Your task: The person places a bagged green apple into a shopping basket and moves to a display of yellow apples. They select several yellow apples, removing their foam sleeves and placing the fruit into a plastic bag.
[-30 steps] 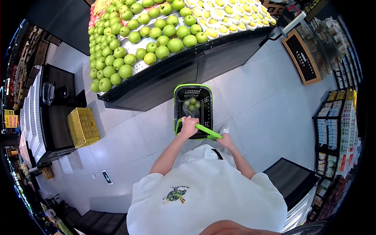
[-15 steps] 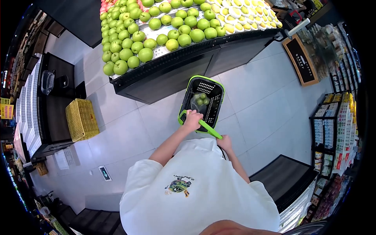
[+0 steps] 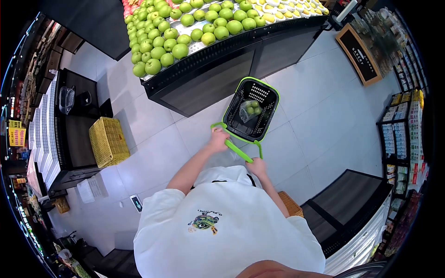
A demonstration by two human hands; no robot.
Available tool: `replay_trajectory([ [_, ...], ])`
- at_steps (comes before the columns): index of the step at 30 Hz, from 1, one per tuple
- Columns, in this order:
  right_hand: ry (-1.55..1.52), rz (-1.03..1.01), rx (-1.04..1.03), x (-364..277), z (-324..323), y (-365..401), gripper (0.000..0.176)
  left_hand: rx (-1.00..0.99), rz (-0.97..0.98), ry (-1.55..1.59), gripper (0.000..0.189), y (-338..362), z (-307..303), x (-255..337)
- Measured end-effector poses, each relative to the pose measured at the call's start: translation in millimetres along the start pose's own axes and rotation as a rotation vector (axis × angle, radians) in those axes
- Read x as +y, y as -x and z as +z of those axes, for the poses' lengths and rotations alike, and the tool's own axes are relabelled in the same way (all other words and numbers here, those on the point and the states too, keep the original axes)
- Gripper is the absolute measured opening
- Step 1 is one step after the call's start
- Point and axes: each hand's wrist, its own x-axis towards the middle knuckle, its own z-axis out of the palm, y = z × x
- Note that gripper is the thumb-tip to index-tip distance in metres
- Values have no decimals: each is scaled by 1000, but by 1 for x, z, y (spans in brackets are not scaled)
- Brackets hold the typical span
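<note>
Black basket (image 3: 235, 120) just above the frame's centre.
Left hand (image 3: 218, 140) clamped on the green handle (image 3: 239, 151); green-rimmed, perforated basket, bagged fruit (image 3: 253, 108) inside, long axis pointing up and slightly right; right hand (image 3: 256, 166) clamped on the handle.

Bright pic, fisheye edges w/ vignette

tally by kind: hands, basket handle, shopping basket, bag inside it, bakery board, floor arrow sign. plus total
Left hand and right hand: 2
Green handle: 1
Black shopping basket: 1
Clear bag: 1
Bakery board: 1
Floor arrow sign: 1
Total: 7
</note>
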Motion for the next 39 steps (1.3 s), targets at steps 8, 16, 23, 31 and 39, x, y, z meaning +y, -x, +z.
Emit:
replay_trajectory([
  [8,114,23,-274,-34,76,1,33,-58,-44,-82,16,65,-2,-66],
  [16,68,-69,-317,-100,111,-49,36,-174,-24,-59,20,39,-53,-144],
  [23,-7,112,-120,-191,103,-92,42,-88,176,-110,12,-33,-97,-221],
  [31,-111,253,40,-237,99,-122,36,-327,223,-148,24,-102,-133,-245],
  [39,-95,310,229,-273,72,-144,31,-223,297,-83,25,-144,-150,-254],
])
